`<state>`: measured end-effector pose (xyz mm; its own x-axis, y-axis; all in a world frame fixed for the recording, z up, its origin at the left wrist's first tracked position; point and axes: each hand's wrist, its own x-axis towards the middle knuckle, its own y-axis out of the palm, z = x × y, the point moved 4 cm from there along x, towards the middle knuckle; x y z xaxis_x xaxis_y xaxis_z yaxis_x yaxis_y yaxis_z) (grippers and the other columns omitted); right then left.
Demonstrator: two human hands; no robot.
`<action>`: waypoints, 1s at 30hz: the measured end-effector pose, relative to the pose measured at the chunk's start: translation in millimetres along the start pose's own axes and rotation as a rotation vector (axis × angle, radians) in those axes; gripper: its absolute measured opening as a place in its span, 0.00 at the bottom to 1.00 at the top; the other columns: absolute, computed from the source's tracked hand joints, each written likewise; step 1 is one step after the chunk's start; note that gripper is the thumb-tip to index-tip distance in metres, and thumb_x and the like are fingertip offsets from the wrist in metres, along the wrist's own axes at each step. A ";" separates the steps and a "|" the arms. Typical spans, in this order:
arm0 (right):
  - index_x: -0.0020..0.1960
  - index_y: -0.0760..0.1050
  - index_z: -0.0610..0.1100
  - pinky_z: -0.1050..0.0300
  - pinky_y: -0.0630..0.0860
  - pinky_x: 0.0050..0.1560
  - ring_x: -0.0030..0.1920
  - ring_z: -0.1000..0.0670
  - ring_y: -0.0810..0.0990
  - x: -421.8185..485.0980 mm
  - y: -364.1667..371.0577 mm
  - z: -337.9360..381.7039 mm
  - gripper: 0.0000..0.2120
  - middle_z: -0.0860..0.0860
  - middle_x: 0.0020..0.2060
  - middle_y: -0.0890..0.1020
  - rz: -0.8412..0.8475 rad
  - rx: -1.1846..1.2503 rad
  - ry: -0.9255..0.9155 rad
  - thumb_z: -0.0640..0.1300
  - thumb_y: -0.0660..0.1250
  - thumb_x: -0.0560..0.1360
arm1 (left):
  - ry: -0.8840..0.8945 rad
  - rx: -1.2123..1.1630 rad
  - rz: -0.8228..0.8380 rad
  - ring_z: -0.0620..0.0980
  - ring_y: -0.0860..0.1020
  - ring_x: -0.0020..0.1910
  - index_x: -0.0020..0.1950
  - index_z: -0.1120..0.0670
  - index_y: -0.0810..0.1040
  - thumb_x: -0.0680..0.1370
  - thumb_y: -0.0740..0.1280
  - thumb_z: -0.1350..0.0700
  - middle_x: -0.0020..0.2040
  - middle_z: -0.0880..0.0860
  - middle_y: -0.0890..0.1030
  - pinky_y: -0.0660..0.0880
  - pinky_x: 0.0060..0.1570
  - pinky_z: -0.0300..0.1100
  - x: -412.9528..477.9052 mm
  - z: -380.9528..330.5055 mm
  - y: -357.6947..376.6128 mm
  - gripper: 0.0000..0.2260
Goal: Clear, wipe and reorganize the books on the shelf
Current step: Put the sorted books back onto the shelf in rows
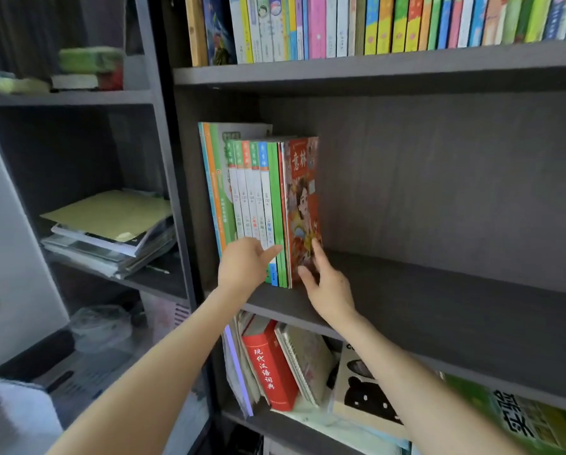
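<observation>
On the shelf (pixel 439 284), left hand (pixel 243 264), forefinger out, hides lower spines of the books (pixel 265 192); right hand (pixel 327 285) flat against them

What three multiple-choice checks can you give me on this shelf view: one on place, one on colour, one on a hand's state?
1. Where on the middle shelf do the upright books stand? A. left end B. centre C. right end
2. What colour is the thick dictionary on the shelf below? A. blue B. red C. yellow
3. What is the right hand doing? A. gripping a cloth B. hanging idle C. resting flat-fingered on the red-covered magazine
Answers: 1 A, the row sits at the shelf's left side with bare board to its right. 2 B, its spine is red. 3 C, straight fingers lie against the cover.
</observation>
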<state>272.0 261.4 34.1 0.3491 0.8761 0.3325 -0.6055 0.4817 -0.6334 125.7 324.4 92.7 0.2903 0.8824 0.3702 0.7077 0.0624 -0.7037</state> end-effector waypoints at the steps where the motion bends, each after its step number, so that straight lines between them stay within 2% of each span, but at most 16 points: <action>1: 0.78 0.50 0.54 0.51 0.70 0.65 0.66 0.48 0.73 -10.9 -7.8 0.3 0.29 0.49 0.68 0.73 -0.071 0.042 -0.005 0.51 0.59 0.81 | 0.004 -0.014 -0.014 0.57 0.80 0.30 0.30 0.59 0.71 0.78 0.63 0.43 0.30 0.58 0.81 0.79 0.37 0.48 -5.1 3.7 -4.0 0.24; 5: 0.70 0.69 0.46 0.57 0.74 0.58 0.58 0.52 0.80 -74.8 -42.1 -4.3 0.19 0.51 0.59 0.81 -0.263 -0.003 -0.192 0.44 0.62 0.79 | -0.008 -0.066 -0.050 0.56 0.80 0.30 0.30 0.60 0.71 0.79 0.63 0.43 0.28 0.57 0.80 0.79 0.38 0.49 -38.4 15.9 -7.9 0.25; 7: 0.63 0.75 0.44 0.61 0.76 0.52 0.50 0.55 0.82 -104.1 -56.5 -13.9 0.14 0.53 0.51 0.84 -0.241 0.002 -0.252 0.41 0.64 0.78 | -0.032 -0.073 -0.057 0.56 0.79 0.29 0.33 0.65 0.73 0.79 0.63 0.44 0.28 0.59 0.80 0.78 0.37 0.49 -61.3 18.1 0.0 0.26; 9: 0.57 0.78 0.45 0.58 0.78 0.49 0.45 0.57 0.83 -127.3 -63.9 -28.7 0.09 0.56 0.43 0.84 -0.084 0.019 -0.234 0.41 0.64 0.78 | -0.076 -0.059 -0.044 0.56 0.79 0.29 0.36 0.68 0.76 0.80 0.61 0.45 0.29 0.60 0.80 0.78 0.38 0.49 -87.0 18.0 11.1 0.26; 11: 0.53 0.80 0.46 0.54 0.79 0.48 0.43 0.56 0.83 -147.5 -64.9 -46.6 0.08 0.58 0.40 0.83 0.114 0.013 -0.190 0.42 0.64 0.79 | -0.116 -0.032 -0.006 0.59 0.80 0.31 0.38 0.68 0.76 0.80 0.60 0.44 0.31 0.62 0.81 0.79 0.40 0.52 -113.2 19.1 26.8 0.27; 13: 0.51 0.81 0.49 0.55 0.77 0.47 0.41 0.58 0.81 -171.3 -64.2 -68.4 0.08 0.60 0.39 0.82 0.241 -0.080 -0.189 0.44 0.64 0.78 | -0.172 -0.026 0.052 0.58 0.80 0.32 0.36 0.66 0.76 0.80 0.61 0.45 0.30 0.59 0.81 0.79 0.41 0.51 -147.5 16.7 46.4 0.26; 15: 0.50 0.81 0.49 0.57 0.76 0.45 0.38 0.59 0.79 -189.0 -60.3 -87.3 0.07 0.60 0.36 0.81 0.344 -0.035 -0.134 0.43 0.64 0.78 | -0.219 -0.026 0.098 0.56 0.79 0.30 0.31 0.63 0.74 0.80 0.61 0.46 0.29 0.57 0.80 0.79 0.40 0.49 -179.8 15.1 62.5 0.25; 18: 0.49 0.80 0.43 0.53 0.78 0.47 0.38 0.53 0.82 -225.2 -45.1 -118.1 0.07 0.54 0.37 0.83 0.542 0.068 -0.022 0.41 0.64 0.78 | -0.334 -0.051 0.121 0.55 0.81 0.29 0.35 0.64 0.77 0.80 0.62 0.48 0.31 0.58 0.81 0.81 0.39 0.48 -239.1 21.9 80.9 0.22; 21: 0.49 0.79 0.42 0.50 0.78 0.46 0.37 0.49 0.81 -274.1 -13.8 -151.6 0.06 0.49 0.38 0.83 0.727 0.117 0.103 0.38 0.63 0.79 | -0.489 -0.071 0.161 0.57 0.82 0.30 0.38 0.65 0.78 0.80 0.63 0.49 0.33 0.60 0.82 0.82 0.38 0.50 -310.4 45.7 96.3 0.20; 24: 0.48 0.78 0.41 0.54 0.76 0.42 0.33 0.50 0.78 -323.0 20.7 -177.6 0.07 0.48 0.35 0.81 0.851 0.152 0.244 0.38 0.62 0.80 | -0.607 -0.022 0.228 0.56 0.82 0.31 0.38 0.63 0.78 0.79 0.63 0.50 0.32 0.57 0.82 0.82 0.40 0.49 -376.6 72.8 106.1 0.18; 27: 0.48 0.77 0.40 0.67 0.72 0.34 0.33 0.52 0.77 -368.7 49.3 -191.1 0.08 0.47 0.37 0.80 0.962 0.128 0.342 0.39 0.60 0.80 | -0.690 0.018 0.265 0.56 0.82 0.33 0.38 0.63 0.78 0.79 0.63 0.51 0.34 0.57 0.83 0.81 0.42 0.49 -429.4 99.8 106.7 0.17; 28: 0.50 0.77 0.38 0.69 0.71 0.33 0.33 0.52 0.77 -380.7 56.5 -193.1 0.08 0.46 0.38 0.80 0.994 0.107 0.350 0.40 0.60 0.80 | -0.717 0.031 0.273 0.56 0.82 0.35 0.39 0.62 0.79 0.80 0.62 0.51 0.35 0.57 0.83 0.81 0.43 0.49 -444.4 108.6 105.4 0.17; 30: 0.51 0.77 0.37 0.65 0.73 0.37 0.36 0.51 0.79 -406.7 77.2 -192.2 0.10 0.46 0.40 0.81 1.072 0.061 0.356 0.41 0.60 0.80 | -0.791 0.055 0.277 0.55 0.82 0.37 0.41 0.62 0.80 0.80 0.62 0.51 0.37 0.57 0.83 0.81 0.45 0.49 -478.7 130.2 96.9 0.17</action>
<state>220.7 -61.6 -284.4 -0.1931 0.7873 -0.5855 -0.7456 -0.5056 -0.4340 -28.5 -31.3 -231.7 -0.1032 0.9347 -0.3402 0.6387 -0.1999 -0.7430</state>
